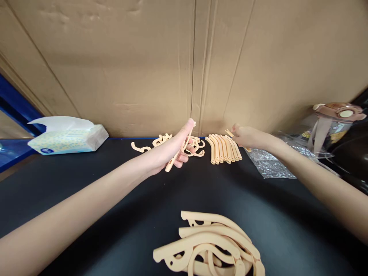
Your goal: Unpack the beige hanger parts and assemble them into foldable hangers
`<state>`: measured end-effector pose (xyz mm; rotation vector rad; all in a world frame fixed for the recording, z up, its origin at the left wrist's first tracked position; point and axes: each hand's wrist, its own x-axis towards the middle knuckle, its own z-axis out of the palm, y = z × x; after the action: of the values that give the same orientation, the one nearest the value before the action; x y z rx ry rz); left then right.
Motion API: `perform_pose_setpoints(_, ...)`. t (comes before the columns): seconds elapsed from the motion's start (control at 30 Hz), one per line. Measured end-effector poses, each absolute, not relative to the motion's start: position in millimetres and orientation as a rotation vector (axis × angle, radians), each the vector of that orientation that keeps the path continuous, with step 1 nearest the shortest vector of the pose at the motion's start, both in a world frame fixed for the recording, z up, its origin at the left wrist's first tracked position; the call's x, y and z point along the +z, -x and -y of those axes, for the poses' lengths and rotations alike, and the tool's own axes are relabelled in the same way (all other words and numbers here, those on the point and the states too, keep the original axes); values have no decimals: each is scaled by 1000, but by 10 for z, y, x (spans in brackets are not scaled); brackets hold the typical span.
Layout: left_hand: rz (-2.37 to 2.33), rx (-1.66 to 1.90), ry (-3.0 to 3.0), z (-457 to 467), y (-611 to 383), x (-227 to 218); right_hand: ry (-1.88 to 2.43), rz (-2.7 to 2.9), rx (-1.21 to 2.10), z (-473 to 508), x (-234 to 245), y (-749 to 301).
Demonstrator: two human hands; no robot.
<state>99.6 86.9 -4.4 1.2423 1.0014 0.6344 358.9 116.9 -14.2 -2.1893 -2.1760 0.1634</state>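
My left hand (175,147) is closed around a beige plastic hanger arm (170,165), held at a slant above the black table with its lower end sticking out below the palm. Off to the right, my right hand (245,137) pinches another beige hanger piece (229,133), mostly covered by the fingers. Just left of that hand, several hanger arms (221,149) lie side by side in a neat row. Curved hanger hooks (198,145) are scattered behind and beside my left hand. Close to me lies a pile of folding hangers (207,241), arms and hooks overlapping.
A tissue pack (66,140) stands at the left, one tissue sticking out. Clear plastic bags (271,165) lie at the right beside a drinking bottle (330,126) with a brown lid and strap. A cardboard wall (129,76) closes off the back of the black table (129,218).
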Motion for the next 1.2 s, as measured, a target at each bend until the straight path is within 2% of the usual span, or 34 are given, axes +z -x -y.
perform_pose_setpoints(0.1, -1063, 704, -1136, -944, -973, -73, 2232, 2230, 64, -1179, -245, -3548)
perform_pose_setpoints(0.27, -1054, 725, -1234, -1045, -892, -163, 2209, 2264, 107, -1244, -314, -3576)
perform_pose_setpoints(0.5, -1075, 711, -1414, -1075, -856, -185, 2188, 2222, 92, -1218, -223, -3557)
perform_pose_setpoints(0.57, -1082, 723, -1418, -1041, -872, -157, 2068, 2160, 90, -1142, -161, -3438)
perform_pose_setpoints(0.6, -1081, 745, -1406, -1015, -887, -138, 1927, 2137, 156, -1090, -130, -3357)
perform_pose_setpoints(0.7, -1026, 847, -1343, -910, -957, -76, 1376, 2083, 676, -895, -44, -3086)
perform_pose_setpoints(0.77, -967, 879, -1324, -834, -1009, -33, 1162, 2044, 781, -772, 2, -2950)
perform_pose_setpoints(0.87, -932, 929, -1428, -755, -1055, 32, 1092, 1935, 703, -673, 62, -2899)
perform_pose_setpoints(1.03, -1000, 1034, -1743, -769, -1008, 121, 1209, 1945, 461, -688, 125, -3018)
perform_pose_setpoints(1.2, -1059, 972, -1850, -833, -966, 133, 1272, 2060, 56, -652, 126, -3008)
